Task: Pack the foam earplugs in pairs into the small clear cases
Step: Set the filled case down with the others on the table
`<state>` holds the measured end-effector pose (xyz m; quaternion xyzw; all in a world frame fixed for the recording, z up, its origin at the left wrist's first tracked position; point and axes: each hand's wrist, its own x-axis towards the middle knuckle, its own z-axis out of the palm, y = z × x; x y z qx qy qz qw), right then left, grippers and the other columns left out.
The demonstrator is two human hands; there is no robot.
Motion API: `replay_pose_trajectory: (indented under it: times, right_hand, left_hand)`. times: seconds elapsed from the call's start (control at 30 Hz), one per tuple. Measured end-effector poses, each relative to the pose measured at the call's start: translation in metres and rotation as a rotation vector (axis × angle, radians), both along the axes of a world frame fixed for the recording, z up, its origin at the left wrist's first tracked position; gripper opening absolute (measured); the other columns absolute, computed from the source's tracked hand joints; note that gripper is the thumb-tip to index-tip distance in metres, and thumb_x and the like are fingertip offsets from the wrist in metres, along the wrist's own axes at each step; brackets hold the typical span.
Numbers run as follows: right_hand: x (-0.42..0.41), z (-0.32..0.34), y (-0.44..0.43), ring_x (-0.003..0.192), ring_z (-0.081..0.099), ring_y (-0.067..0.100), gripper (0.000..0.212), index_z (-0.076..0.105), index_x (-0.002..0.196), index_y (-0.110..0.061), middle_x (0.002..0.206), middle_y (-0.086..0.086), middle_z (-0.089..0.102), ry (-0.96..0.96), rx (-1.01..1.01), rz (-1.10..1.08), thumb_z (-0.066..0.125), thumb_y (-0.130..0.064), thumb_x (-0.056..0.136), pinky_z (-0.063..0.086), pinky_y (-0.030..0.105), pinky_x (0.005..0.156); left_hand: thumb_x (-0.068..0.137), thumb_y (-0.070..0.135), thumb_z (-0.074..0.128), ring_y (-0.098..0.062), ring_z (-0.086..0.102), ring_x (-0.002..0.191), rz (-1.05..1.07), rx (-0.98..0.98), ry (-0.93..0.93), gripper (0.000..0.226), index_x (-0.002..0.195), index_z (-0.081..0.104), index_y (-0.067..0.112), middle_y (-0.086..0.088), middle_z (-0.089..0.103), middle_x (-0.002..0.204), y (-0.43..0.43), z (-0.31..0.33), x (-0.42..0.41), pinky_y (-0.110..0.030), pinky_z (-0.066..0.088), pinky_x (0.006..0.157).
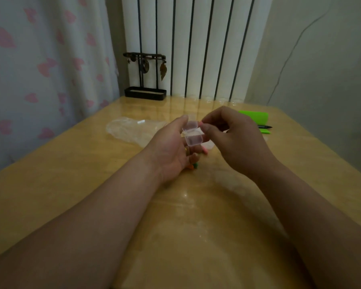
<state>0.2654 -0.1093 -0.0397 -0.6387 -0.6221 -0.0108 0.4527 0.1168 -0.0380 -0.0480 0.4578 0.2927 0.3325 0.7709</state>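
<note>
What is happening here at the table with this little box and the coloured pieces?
A person is packing foam earplugs. The left hand holds a small clear case above the table, with its lid open. The right hand pinches what looks like a pink earplug at the case's edge, not yet inside; the case looks empty. A few loose earplugs lie on the table under the left hand, and a clear plastic bag lies behind.

Bare forearms (104, 205) — gold ring (187, 150) on left hand (171, 149)
</note>
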Motion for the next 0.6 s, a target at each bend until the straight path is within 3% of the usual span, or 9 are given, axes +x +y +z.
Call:
replay_pose_trajectory:
  times: [0.1,0.3,0.47,0.6]
  right_hand:
    - [-0.0049,-0.0037,0.0008,0.090,0.060,0.002,0.006,0.073,0.103,-0.030,0.099,-0.013,0.063,-0.120,-0.055,0.022,0.073,-0.032,0.097,0.046,0.019,0.074]
    - [-0.0076,-0.0057,0.0018,0.088,0.054,0.001,0.008,0.077,0.097,-0.035,0.098,-0.011,0.054,-0.167,-0.116,0.015,0.077,-0.041,0.093,0.040,0.022,0.070]
    - [-0.0074,-0.0085,0.0039,0.087,0.051,-0.001,0.012,0.076,0.103,-0.038,0.098,-0.013,0.052,-0.211,-0.155,-0.004,0.073,-0.044,0.094,0.036,0.019,0.069]
    - [-0.0060,-0.0065,0.0031,0.088,0.057,0.001,0.015,0.073,0.112,-0.035,0.098,-0.012,0.060,-0.113,-0.071,0.017,0.070,-0.039,0.098,0.044,0.021,0.073]
  left_hand:
    - [0.111,0.053,0.049,-0.016,0.060,0.074,-0.037,0.024,-0.002,0.044,0.136,0.069,0.023,-0.012,0.067,0.112,0.0032,-0.0020,-0.0009,-0.029,0.049,0.058]
    - [0.111,0.049,0.051,-0.016,0.059,0.079,-0.048,-0.005,-0.042,0.036,0.132,0.068,0.025,-0.012,0.071,0.116,-0.0024,-0.0004,0.0003,-0.034,0.052,0.075]
    - [0.113,0.048,0.049,-0.017,0.061,0.083,-0.060,-0.012,-0.041,0.034,0.130,0.068,0.025,-0.010,0.072,0.115,-0.0041,-0.0005,0.0006,-0.033,0.050,0.076]
    - [0.113,0.049,0.048,-0.017,0.058,0.080,-0.065,-0.022,-0.057,0.041,0.134,0.068,0.021,-0.010,0.069,0.112,-0.0008,-0.0012,-0.0007,-0.033,0.049,0.071]
